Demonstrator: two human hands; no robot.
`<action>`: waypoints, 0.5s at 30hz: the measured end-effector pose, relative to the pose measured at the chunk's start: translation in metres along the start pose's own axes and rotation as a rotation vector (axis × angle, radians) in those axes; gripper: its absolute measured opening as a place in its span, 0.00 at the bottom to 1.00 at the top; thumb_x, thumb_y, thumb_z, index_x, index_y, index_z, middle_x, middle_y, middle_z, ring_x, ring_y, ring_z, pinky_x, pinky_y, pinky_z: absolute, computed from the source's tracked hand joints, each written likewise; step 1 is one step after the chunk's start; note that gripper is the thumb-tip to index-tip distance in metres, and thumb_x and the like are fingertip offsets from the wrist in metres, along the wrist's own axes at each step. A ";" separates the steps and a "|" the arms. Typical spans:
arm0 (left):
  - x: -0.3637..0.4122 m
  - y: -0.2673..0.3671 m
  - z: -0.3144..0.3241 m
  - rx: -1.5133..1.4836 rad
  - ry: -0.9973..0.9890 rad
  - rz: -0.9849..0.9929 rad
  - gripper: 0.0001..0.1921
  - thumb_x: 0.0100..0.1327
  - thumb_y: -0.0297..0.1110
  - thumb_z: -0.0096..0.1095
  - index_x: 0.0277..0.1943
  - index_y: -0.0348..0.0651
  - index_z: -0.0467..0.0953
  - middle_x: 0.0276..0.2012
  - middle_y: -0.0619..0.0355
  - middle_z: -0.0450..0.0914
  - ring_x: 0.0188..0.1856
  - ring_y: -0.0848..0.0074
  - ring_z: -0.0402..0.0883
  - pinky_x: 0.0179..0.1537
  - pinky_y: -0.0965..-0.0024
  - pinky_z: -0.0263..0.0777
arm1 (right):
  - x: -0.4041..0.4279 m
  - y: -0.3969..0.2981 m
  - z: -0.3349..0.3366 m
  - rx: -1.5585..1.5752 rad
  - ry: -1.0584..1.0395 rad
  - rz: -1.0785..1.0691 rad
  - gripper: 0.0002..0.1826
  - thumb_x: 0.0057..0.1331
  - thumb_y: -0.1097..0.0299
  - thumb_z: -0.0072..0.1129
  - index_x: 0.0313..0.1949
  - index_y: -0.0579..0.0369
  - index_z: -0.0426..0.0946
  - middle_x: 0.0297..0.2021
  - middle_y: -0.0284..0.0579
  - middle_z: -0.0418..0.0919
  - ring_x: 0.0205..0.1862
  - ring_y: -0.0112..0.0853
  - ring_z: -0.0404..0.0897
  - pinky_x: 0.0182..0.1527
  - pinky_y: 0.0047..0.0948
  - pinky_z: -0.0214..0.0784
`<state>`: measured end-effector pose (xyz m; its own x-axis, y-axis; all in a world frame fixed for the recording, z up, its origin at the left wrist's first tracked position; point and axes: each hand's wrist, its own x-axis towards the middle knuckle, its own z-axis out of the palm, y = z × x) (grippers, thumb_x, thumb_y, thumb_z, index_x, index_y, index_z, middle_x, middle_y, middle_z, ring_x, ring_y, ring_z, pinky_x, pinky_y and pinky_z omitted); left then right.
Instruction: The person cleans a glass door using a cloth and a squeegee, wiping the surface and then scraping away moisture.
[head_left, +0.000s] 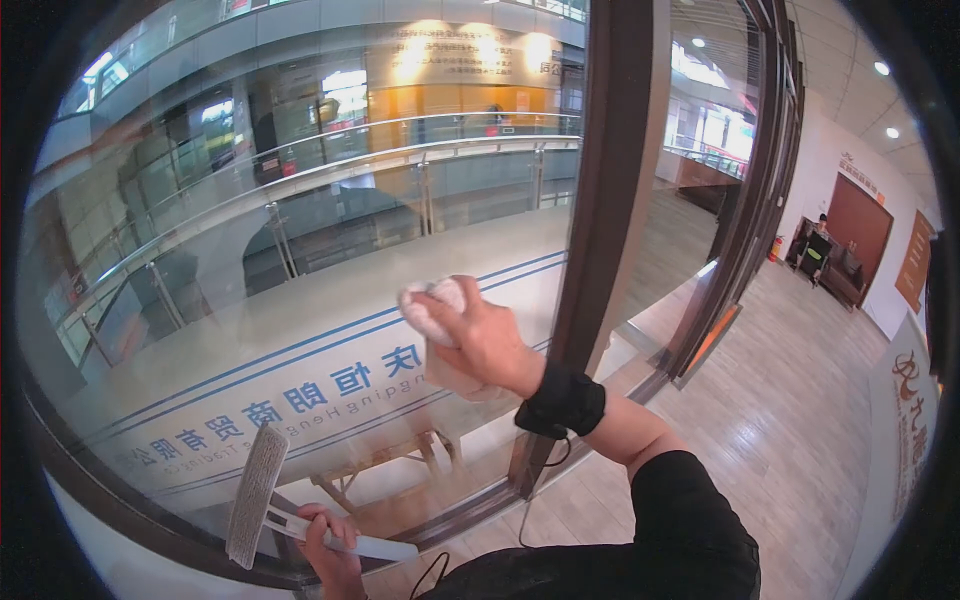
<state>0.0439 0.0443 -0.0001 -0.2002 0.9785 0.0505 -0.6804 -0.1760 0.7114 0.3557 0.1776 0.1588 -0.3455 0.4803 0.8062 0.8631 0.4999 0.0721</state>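
Observation:
My right hand (487, 337) grips a crumpled white cloth (442, 307) at a large glass pane (337, 247); whether the cloth touches the glass cannot be told for sure. Lower down, my left hand (330, 532) is closed around the pale handle of a window washer (259, 495), whose grey textile head stands up at the left, in front of the pane. Blue lines and lettering run across the lower part of the glass. A black band with a cable circles my right wrist.
A dark window frame post (607, 172) rises right of the pane, with more framed glass beyond. Wood-look flooring (757, 405) stretches to the right, past a white banner stand (892, 450). A person sits far off by a brown sofa (844, 281), near a red fire extinguisher (775, 247).

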 end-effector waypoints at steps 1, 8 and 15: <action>-0.002 0.002 0.010 -0.003 -0.011 0.035 0.07 0.58 0.31 0.52 0.40 0.42 0.68 0.17 0.61 0.63 0.13 0.77 0.64 0.19 0.72 0.63 | -0.002 0.005 -0.002 -0.034 -0.033 0.047 0.37 0.52 0.64 0.62 0.62 0.39 0.61 0.48 0.62 0.67 0.29 0.50 0.79 0.27 0.42 0.74; -0.010 0.010 0.009 0.053 -0.008 0.064 0.06 0.60 0.30 0.49 0.39 0.40 0.67 0.18 0.62 0.63 0.14 0.78 0.63 0.20 0.72 0.63 | 0.048 0.070 -0.060 -0.208 0.417 0.364 0.31 0.54 0.62 0.61 0.58 0.44 0.64 0.42 0.56 0.68 0.32 0.53 0.77 0.29 0.45 0.72; -0.013 0.015 0.009 0.011 0.022 0.096 0.08 0.59 0.30 0.51 0.41 0.40 0.68 0.18 0.61 0.62 0.15 0.78 0.63 0.19 0.75 0.60 | 0.009 -0.050 0.022 -0.025 -0.101 -0.166 0.32 0.48 0.69 0.60 0.56 0.35 0.69 0.46 0.49 0.71 0.39 0.45 0.79 0.25 0.37 0.75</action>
<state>0.0428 0.0295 0.0159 -0.2791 0.9547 0.1036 -0.6494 -0.2671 0.7120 0.3009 0.1726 0.1489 -0.5182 0.4631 0.7190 0.7995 0.5609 0.2149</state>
